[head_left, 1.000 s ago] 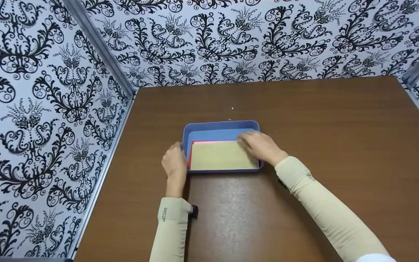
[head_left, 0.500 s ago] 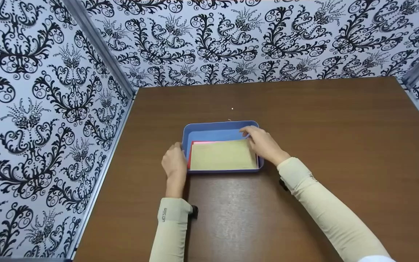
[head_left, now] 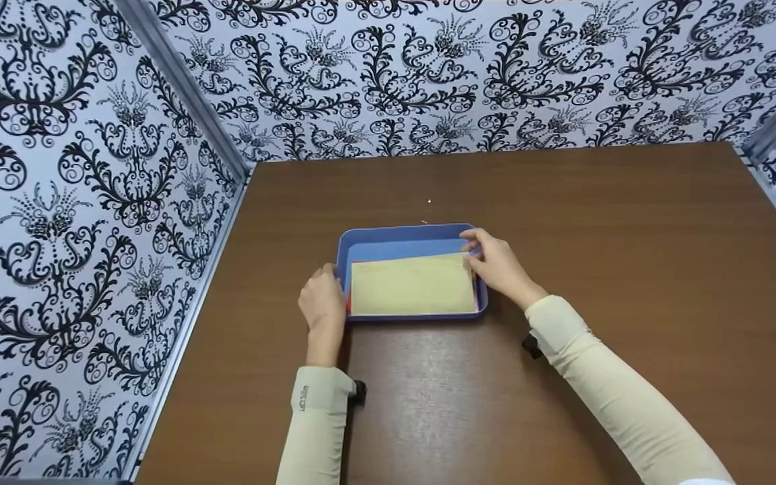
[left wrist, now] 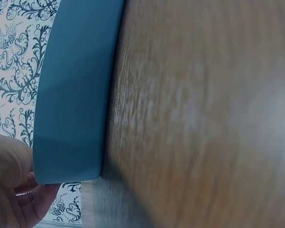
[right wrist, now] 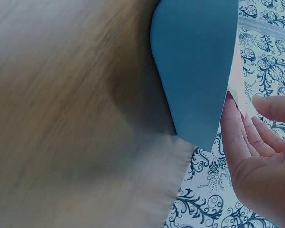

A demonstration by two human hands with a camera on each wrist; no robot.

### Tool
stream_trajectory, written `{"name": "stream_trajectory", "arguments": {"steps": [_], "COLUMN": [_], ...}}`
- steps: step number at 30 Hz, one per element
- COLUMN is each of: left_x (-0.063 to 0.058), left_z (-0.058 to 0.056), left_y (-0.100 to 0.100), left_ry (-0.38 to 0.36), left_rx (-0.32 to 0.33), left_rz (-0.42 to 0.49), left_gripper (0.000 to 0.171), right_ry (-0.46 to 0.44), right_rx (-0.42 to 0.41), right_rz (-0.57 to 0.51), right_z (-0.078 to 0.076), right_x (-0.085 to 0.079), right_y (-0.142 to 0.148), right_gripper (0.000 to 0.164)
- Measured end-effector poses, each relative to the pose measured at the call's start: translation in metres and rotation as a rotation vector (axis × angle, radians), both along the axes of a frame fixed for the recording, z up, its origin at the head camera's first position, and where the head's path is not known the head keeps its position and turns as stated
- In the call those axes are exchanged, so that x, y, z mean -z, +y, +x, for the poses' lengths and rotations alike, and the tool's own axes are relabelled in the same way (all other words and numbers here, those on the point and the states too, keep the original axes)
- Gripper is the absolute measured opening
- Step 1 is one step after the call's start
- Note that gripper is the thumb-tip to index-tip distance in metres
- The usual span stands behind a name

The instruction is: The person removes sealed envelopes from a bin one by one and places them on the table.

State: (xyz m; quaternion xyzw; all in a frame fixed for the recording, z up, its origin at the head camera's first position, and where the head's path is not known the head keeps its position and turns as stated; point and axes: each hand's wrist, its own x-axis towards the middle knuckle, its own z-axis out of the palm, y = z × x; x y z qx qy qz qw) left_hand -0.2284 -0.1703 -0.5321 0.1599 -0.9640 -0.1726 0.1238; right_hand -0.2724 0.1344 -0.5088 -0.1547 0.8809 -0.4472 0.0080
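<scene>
Left hand (head_left: 322,298) grips tray (head_left: 398,234); right hand (head_left: 501,268), thumb apart, touches paper (head_left: 413,287), probably light, flexible, best pinched by corners.

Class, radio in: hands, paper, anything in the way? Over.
Left hand gripping blue tray. Right hand at far right corner of yellow paper, pinch unclear. Paper in tray's near part. No obstacle seen.

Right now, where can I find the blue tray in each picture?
Head: the blue tray is near the middle, between left hand and right hand.
Left wrist: the tray is upper left.
Right wrist: the tray is at the top, right of middle.
All share: swirly wallpaper.
</scene>
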Motion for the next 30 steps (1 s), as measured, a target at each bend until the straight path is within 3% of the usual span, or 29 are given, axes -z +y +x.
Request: {"name": "stream_trajectory", "arguments": {"steps": [8, 15, 30], "left_x": [0.001, 0.001, 0.000], "left_z": [0.002, 0.002, 0.001], "left_y": [0.000, 0.000, 0.000], "left_ry": [0.044, 0.031, 0.013], "left_rx": [-0.012, -0.014, -0.015], "left_rz": [0.003, -0.003, 0.000], "left_gripper": [0.023, 0.023, 0.024], "right_ry": [-0.094, -0.185, -0.239], "right_rx": [0.014, 0.013, -0.004], "right_rz": [-0.084, -0.146, -0.128], "right_z": [0.007, 0.011, 0.022], "right_x": [-0.003, -0.003, -0.004], "right_y": [0.005, 0.005, 0.005], "right_gripper": [0.045, 0.042, 0.036]}}
